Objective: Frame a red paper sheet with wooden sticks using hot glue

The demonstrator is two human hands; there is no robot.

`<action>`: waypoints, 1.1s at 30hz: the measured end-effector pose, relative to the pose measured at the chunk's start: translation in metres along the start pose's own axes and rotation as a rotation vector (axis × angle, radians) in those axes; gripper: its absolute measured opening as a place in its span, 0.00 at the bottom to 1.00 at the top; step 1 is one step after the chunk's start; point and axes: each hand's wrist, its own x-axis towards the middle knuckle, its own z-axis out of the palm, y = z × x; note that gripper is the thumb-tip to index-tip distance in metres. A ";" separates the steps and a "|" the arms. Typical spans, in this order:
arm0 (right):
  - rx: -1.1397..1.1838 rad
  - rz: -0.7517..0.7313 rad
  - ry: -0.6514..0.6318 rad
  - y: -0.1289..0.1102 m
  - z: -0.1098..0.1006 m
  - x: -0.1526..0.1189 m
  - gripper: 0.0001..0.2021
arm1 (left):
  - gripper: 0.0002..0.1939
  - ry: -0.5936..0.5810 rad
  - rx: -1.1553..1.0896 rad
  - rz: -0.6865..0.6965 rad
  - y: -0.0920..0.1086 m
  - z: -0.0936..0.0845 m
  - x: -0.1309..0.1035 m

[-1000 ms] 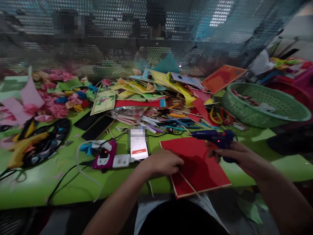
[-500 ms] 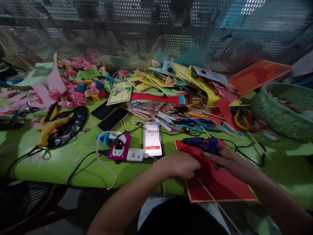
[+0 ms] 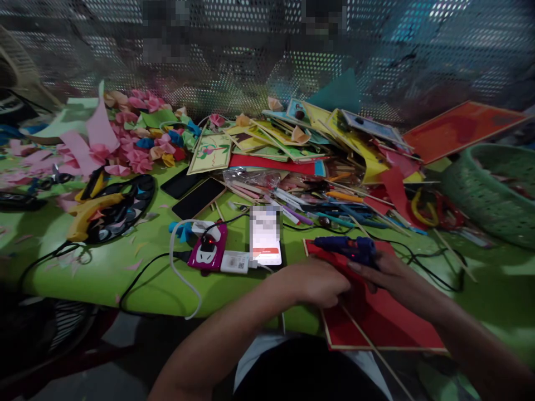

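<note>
Overhanging the green table's [image 3: 146, 289] edge — red sheet [image 3: 388, 317], left hand [image 3: 324, 283] atop.

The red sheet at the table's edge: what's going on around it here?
A person's right hand holds a blue glue gun over the red sheet, its nozzle pointing left. The left hand is closed over the sheet's left side, apparently gripping a thin stick that slants across the sheet and past its near edge. Pale strips line the sheet's left and near edges. A lit phone and purple power strip lie to the left.
</note>
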 end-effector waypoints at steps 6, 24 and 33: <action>-0.021 -0.014 -0.013 0.008 0.000 0.004 0.26 | 0.08 -0.005 -0.011 -0.003 0.000 -0.001 0.000; -0.018 -0.018 0.014 0.003 0.001 0.005 0.25 | 0.09 -0.012 -0.014 0.005 0.000 -0.003 -0.001; -0.077 -0.006 0.067 0.009 -0.003 0.001 0.26 | 0.07 0.005 -0.006 0.004 0.000 -0.002 -0.001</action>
